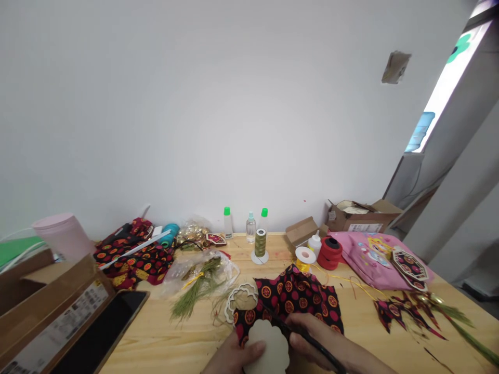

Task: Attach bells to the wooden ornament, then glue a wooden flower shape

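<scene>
One card (272,343), 6 o'clock in view, pinched in my left grip (234,356) with one cloth (307,293), probably to keep both steady. Right grip (314,331) wrapped on one pair of scissors (325,353), pointing 10 o'clock. Tabletop (152,332): two green-capped bottles (228,227), 12 o'clock.

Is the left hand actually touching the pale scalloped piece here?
Touching. The head view shows it: the left hand's thumb lies over the face of the scalloped piece, hiding part of its left side.
</scene>
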Available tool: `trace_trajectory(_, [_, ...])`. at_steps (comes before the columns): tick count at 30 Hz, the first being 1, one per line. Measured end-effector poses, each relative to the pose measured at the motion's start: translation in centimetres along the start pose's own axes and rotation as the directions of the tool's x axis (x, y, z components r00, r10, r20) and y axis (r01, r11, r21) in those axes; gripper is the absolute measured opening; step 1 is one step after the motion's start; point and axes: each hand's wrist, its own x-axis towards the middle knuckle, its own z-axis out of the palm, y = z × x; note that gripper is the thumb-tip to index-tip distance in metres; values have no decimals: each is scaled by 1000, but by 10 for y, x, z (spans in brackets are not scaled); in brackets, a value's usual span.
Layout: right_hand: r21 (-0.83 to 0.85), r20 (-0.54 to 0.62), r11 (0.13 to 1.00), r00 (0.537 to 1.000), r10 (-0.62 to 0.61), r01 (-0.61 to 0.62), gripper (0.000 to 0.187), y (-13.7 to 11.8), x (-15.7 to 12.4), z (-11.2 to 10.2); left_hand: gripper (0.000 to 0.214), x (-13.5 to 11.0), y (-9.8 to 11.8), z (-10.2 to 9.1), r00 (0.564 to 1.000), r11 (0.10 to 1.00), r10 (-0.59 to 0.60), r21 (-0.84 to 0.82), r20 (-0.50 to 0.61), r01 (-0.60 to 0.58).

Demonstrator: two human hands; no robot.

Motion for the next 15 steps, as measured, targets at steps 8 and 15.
trace_trajectory(8, [-145, -39, 988, 998, -53, 47, 46, 12, 13, -1, 61, 0, -1, -8, 999, 998, -17, 55, 45, 15])
trace_trajectory(15, [-158, 3, 983, 995, -98, 97, 45, 7, 10, -9, 53, 5, -4, -12, 997, 996, 37, 81, 68, -43])
